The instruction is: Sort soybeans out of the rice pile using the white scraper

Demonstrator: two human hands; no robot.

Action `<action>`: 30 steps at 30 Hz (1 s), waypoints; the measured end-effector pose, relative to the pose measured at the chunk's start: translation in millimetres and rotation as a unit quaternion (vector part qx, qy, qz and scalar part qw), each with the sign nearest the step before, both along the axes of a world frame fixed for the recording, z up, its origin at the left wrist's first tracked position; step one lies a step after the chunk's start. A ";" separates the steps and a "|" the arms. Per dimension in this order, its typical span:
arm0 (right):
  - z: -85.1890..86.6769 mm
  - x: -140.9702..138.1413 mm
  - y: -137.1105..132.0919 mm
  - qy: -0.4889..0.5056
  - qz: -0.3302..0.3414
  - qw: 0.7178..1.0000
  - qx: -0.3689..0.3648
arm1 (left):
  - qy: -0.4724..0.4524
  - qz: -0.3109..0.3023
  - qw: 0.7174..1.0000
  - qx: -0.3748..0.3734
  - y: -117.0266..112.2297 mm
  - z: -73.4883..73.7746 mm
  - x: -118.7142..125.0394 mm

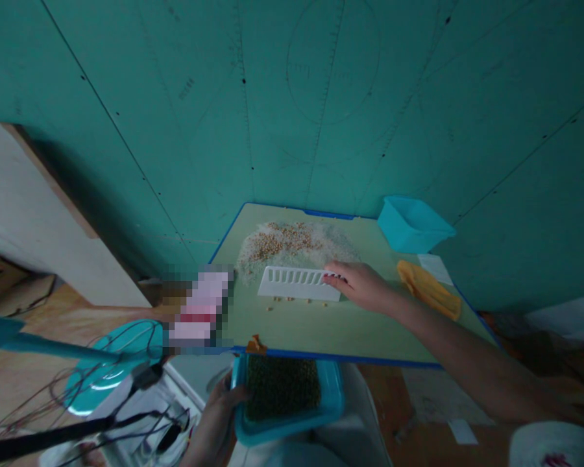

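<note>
My right hand [355,282] grips the right end of a white slotted plastic strip [296,289], which rests on or just over the pale tabletop [370,337]. Beyond the strip spreads a pile of tan beans or kernels [277,241] mixed with whitish grains [333,240]. Several loose kernels [307,301] lie on the near side of the strip. Below the table's front edge, my left hand [219,412] is closed on the left rim of a blue plastic tub [335,399]. Small dark green grains or beans [282,388] fill much of that tub.
A light blue bin [409,227] stands at the table's back right corner. Nearer lies an orange tray [428,290]. At the left edge is a blurred-out pink item [202,305]. Cables and a turquoise stool [111,363] are at lower left. A green wall [296,97] rises behind.
</note>
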State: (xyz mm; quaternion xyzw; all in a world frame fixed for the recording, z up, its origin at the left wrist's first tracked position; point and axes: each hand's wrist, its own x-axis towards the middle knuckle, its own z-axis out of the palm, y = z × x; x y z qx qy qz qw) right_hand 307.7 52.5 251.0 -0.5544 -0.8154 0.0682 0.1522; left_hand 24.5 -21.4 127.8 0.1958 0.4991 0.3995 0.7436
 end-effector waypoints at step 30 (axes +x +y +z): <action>-0.1 -0.5 -19.1 0.003 0.028 1.000 -0.015 | 0.021 -0.023 0.999 0.019 0.1 10.5 3.4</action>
